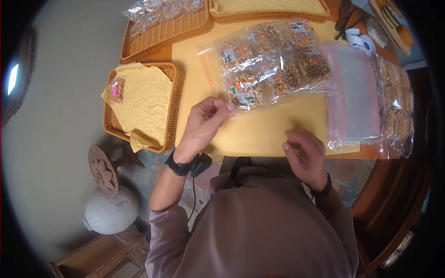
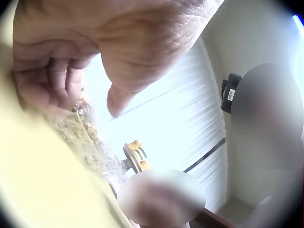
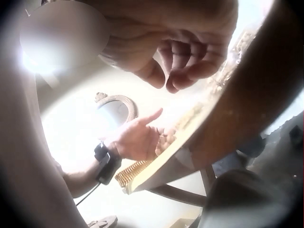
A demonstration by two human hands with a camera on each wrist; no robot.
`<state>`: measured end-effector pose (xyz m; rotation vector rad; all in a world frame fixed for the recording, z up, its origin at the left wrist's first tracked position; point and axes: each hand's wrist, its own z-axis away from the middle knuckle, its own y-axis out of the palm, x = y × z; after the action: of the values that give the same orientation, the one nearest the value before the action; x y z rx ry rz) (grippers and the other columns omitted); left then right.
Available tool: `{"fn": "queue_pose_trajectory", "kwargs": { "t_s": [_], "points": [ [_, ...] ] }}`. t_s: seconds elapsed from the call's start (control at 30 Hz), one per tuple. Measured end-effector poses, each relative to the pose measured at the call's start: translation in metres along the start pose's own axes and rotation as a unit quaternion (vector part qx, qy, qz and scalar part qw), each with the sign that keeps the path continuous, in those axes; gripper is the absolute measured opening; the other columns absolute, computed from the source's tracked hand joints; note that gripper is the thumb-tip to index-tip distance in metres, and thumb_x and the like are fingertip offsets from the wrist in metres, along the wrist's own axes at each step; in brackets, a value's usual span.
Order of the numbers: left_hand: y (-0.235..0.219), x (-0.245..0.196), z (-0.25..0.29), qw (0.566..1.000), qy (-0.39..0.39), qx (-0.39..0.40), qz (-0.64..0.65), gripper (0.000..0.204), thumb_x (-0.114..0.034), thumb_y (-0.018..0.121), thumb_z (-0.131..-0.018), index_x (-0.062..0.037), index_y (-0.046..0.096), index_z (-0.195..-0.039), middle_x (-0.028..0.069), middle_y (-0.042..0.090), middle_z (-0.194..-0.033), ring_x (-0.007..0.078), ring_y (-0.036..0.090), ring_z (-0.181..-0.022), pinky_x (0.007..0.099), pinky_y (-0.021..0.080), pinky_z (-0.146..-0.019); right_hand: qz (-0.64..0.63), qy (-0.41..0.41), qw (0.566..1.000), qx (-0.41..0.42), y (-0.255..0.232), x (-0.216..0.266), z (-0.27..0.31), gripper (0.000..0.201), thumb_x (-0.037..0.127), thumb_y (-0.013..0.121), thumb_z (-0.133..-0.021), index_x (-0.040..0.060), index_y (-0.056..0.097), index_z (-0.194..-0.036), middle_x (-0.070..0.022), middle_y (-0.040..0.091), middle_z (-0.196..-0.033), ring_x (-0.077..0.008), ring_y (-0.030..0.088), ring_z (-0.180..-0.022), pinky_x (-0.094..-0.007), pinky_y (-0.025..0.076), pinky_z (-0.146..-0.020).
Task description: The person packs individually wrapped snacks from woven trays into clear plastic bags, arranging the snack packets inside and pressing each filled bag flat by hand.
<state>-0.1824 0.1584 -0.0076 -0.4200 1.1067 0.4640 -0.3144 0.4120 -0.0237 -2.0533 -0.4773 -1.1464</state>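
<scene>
A clear plastic pack (image 1: 278, 65) of several round nut-covered pieces with printed labels lies on the yellow sheet (image 1: 264, 134). At its near-left corner is my left hand (image 1: 204, 123); in the left wrist view that hand's (image 2: 95, 42) thumb stands apart and its bent fingers rest by the edge of the pack (image 2: 83, 133). My right hand (image 1: 307, 155) hovers near the table's front edge, loosely curled and holding nothing. The right wrist view shows this hand (image 3: 185, 47) with thumb and fingertips close together, and the left hand (image 3: 137, 140) beyond it.
Flat clear bags (image 1: 353, 97) and another filled pack (image 1: 395, 109) lie at the right. A paper-lined basket (image 1: 178, 97) with one small packet (image 1: 117, 89) stands left. Two more baskets, a tape roll (image 1: 366, 45) and a wooden tray (image 1: 394, 28) are at the back.
</scene>
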Motion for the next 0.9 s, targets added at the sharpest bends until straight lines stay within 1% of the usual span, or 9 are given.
{"fn": "queue_pose_trajectory", "kwargs": {
  "t_s": [0.1,0.2,0.53,0.6,0.7,0.73,0.8,0.87,0.9],
  "points": [
    [0.013,0.018,0.009,0.997,0.066,-0.018,0.034,0.017,-0.015,0.077,-0.095,0.0000,0.069,-0.099,-0.0023,0.067,-0.083,0.0034,0.055,-0.072,0.0211,0.044,-0.064,-0.003,0.045,0.999,0.009,-0.007,0.005,-0.010,0.030,-0.003,0.072,-0.087,0.0006,0.068,-0.117,-0.0076,0.064,-0.078,-0.0197,0.060,-0.067,-0.0327,0.049,-0.061],
    [0.006,0.024,0.015,0.998,0.036,-0.010,0.045,0.010,-0.010,0.076,-0.096,-0.0017,0.071,-0.096,-0.0043,0.065,-0.080,0.0014,0.053,-0.073,0.0198,0.043,-0.064,-0.026,0.041,0.998,0.029,-0.010,0.016,-0.018,0.036,-0.003,0.072,-0.087,0.0005,0.066,-0.123,-0.0075,0.066,-0.084,-0.0191,0.062,-0.072,-0.0320,0.050,-0.064],
    [-0.019,0.037,0.040,0.997,0.031,-0.027,0.066,0.010,-0.009,0.076,-0.093,-0.0001,0.073,-0.091,-0.0036,0.065,-0.077,0.0026,0.053,-0.071,0.0224,0.042,-0.064,0.118,-0.082,0.971,0.191,-0.055,0.105,-0.101,0.071,0.004,0.078,-0.080,0.0016,0.052,-0.146,-0.0154,0.068,-0.120,-0.0259,0.066,-0.095,-0.0373,0.053,-0.082],
    [-0.016,0.030,0.042,0.996,0.019,-0.061,0.063,0.011,-0.010,0.076,-0.093,-0.0001,0.073,-0.090,-0.0036,0.066,-0.077,0.0027,0.053,-0.071,0.0226,0.042,-0.064,0.155,-0.063,0.961,0.220,-0.069,0.106,-0.131,0.079,0.006,0.078,-0.080,0.0018,0.046,-0.152,-0.0155,0.065,-0.132,-0.0245,0.064,-0.110,-0.0378,0.049,-0.095],
    [-0.007,0.033,0.058,0.992,0.017,-0.118,0.052,0.015,-0.014,0.076,-0.093,-0.0001,0.073,-0.091,-0.0038,0.065,-0.078,0.0028,0.052,-0.071,0.0220,0.041,-0.064,0.189,-0.135,0.938,0.256,-0.063,0.083,-0.173,0.079,0.009,0.079,-0.083,0.0029,0.044,-0.154,-0.0159,0.062,-0.137,-0.0269,0.061,-0.120,-0.0394,0.047,-0.101],
    [-0.003,0.036,0.063,0.982,0.034,-0.167,0.078,0.015,-0.015,0.076,-0.094,-0.0003,0.072,-0.092,-0.0041,0.064,-0.078,0.0028,0.052,-0.071,0.0217,0.041,-0.064,0.235,-0.203,0.909,0.277,-0.061,0.071,-0.190,0.075,0.012,0.076,-0.086,0.0021,0.042,-0.153,-0.0218,0.058,-0.138,-0.0355,0.062,-0.120,-0.0421,0.050,-0.100],
    [0.004,0.052,0.075,0.954,0.074,-0.275,0.091,0.017,-0.018,0.075,-0.096,-0.0010,0.071,-0.097,-0.0054,0.063,-0.080,0.0022,0.049,-0.070,0.0212,0.039,-0.064,0.242,-0.218,0.890,0.320,-0.047,0.048,-0.219,0.075,0.018,0.075,-0.089,-0.0001,0.040,-0.153,-0.0225,0.059,-0.138,-0.0335,0.063,-0.117,-0.0418,0.051,-0.099],
    [0.009,0.060,0.094,0.951,0.026,-0.279,0.133,0.020,-0.020,0.074,-0.096,-0.0005,0.071,-0.099,-0.0038,0.065,-0.081,0.0024,0.051,-0.069,0.0209,0.040,-0.061,0.253,-0.230,0.867,0.363,-0.023,0.036,-0.238,0.075,0.025,0.074,-0.092,-0.0023,0.039,-0.153,-0.0232,0.059,-0.138,-0.0315,0.065,-0.114,-0.0415,0.051,-0.098],
    [0.008,0.061,0.102,0.952,-0.021,-0.261,0.157,0.023,-0.022,0.074,-0.097,0.0001,0.070,-0.101,-0.0022,0.066,-0.083,0.0027,0.053,-0.067,0.0206,0.041,-0.059,0.229,-0.137,0.881,0.391,-0.010,0.033,-0.245,0.077,0.031,0.072,-0.094,-0.0040,0.039,-0.152,-0.0225,0.059,-0.137,-0.0280,0.066,-0.107,-0.0396,0.052,-0.093]
  ]
}}
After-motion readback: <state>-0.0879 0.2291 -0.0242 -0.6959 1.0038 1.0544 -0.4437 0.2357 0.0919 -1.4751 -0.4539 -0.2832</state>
